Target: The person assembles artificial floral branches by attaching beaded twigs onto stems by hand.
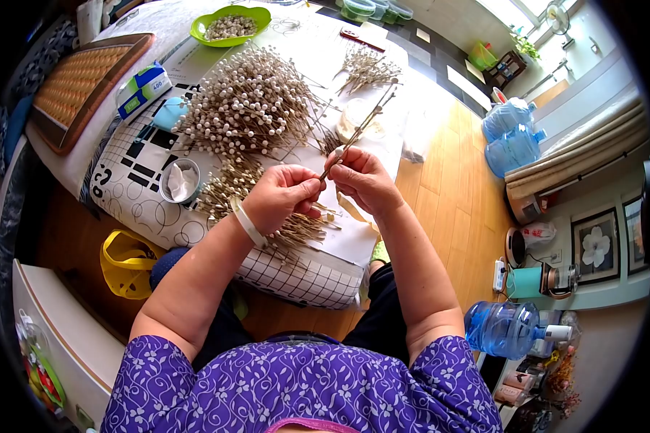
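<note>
My right hand [365, 180] is closed around a thin dark-brown twig [374, 114], which slants up and away to the right. Close beside it, my left hand [285, 193] is pinched at the twig's lower end; a small pale bit shows near the right fingertips. Beneath and beyond my left hand lie loose dried stems with small pale buds [227, 184]. A big heap of stems with round whitish heads [245, 101] is behind them. A smaller bunch of stems [368, 70] rests farther right, near a pale round object [361, 121] partly behind the twig.
On the cloth-covered table [303, 278] are a green bowl of pale heads [231, 40], a tissue pack [143, 90], a blue item [170, 114] and a small cup with white material [180, 193]. A yellow basket [126, 270] stands lower left; water jugs [513, 150] stand right.
</note>
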A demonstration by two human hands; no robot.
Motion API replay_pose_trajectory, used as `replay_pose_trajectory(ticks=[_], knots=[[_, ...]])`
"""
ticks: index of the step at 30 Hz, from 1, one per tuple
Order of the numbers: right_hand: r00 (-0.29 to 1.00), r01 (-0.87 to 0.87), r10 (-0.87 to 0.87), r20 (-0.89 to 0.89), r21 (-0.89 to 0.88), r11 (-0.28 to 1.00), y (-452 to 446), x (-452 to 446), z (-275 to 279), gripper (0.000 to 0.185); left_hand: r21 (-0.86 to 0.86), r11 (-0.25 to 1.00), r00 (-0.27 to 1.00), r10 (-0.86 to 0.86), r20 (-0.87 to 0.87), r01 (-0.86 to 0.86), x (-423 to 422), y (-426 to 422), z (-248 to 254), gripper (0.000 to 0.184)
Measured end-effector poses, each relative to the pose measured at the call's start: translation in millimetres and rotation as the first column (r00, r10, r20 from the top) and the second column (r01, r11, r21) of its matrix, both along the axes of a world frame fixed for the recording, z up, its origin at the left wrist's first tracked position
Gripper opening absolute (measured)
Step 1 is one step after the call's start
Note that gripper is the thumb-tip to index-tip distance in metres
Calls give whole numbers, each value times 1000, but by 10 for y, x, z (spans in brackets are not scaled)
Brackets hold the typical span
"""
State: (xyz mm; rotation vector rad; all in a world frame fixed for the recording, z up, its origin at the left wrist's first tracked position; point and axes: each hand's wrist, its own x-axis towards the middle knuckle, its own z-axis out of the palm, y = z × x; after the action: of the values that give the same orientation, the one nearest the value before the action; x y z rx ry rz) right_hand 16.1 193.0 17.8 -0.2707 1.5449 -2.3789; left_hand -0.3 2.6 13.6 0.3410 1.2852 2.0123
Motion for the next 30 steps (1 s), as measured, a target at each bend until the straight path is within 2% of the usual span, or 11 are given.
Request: replay_pose_trajectory(ticks=[7,16,21,25,27,28,30], knots=[[999,-13,12,-31,-37,999,-35,5,-10,12,60,997,997,-58,54,55,16,-6,47,11],[989,100,-84,-125,126,987,-101,37,-14,10,25,999,1000,-22,0,22,13,19,14,12],[971,208,-190,-148,117,971,-175,46,-10,6,-65,988,949,112,-294,-137,15,69,-71,11],[963,239,-207,-171,197,951,-157,-5,-152,5,-124,974,910,129,-394,-192,40,73,-33,11],[952,268,-209,-222,284,921,-176,-6,-176,6,-232,921,707,63,-704,-314,39,54,-27,11],[953,267,-208,-221,283,921,-178,-5,-190,6,-233,920,708,63,-704,-314,36,47,-37,11],[951,284,-226,-209,313,906,-176,-10,-202,6,-265,898,627,16,-779,-352,22,38,-56,11]])
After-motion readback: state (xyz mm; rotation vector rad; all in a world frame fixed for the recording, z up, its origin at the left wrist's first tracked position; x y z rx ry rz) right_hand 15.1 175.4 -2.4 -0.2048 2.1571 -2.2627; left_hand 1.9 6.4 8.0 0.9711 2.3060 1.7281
